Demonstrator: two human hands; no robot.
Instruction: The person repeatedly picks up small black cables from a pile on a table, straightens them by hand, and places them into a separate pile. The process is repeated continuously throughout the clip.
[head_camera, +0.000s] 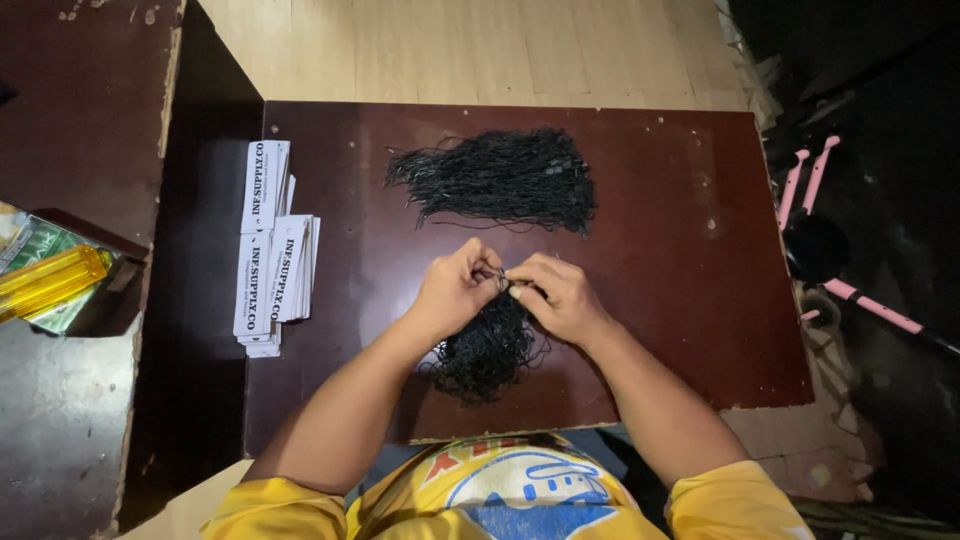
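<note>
Forearms come up from our yellow shirt (520, 490) at the bottom edge, meeting over the dark brown tabletop (690, 300). Left hand (455, 290) and right hand (560, 295) are drawn together, fingertips pinched tight on a small looped piece of black cord (502, 280) held between them; both grips are closed down to thumb and forefinger, with only a sliver of the piece showing, too small for us to make out further. Directly under the hands, and running back toward our body, lies a tangled pile of black cords (485, 350), the right hand resting against its upper part. Left of the hands sits a stack of white printed card tags (270, 250), fanned slightly, near the tabletop's left edge. Farther out, beyond the hands, a second, wider bundle of black cords (500, 178) lies spread across the middle of the tabletop, well apart from the near pile. Off to the far left, on a separate dark surface, a yellow translucent box (45, 282) shows. At the right, on the dark floor, we note pink tubular handles (805, 175).
</note>
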